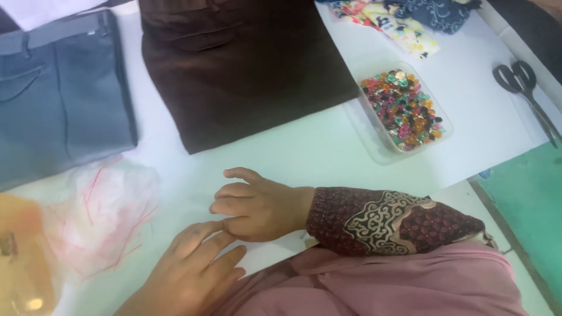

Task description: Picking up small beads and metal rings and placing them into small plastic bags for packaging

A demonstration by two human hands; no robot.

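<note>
Both hands, left hand (193,263) and right hand (257,205), rest touching on the white table (304,152), fingers loosely open, pointing left.

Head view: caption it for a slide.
Both hands, left hand and right hand, meet on a white table near a bead tray.

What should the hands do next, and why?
Probably lift the right hand toward the clear tray of coloured beads. Both hands rest on the white table, fingertips touching, the left hand seemingly empty too, and the beads lie just beyond.
</note>
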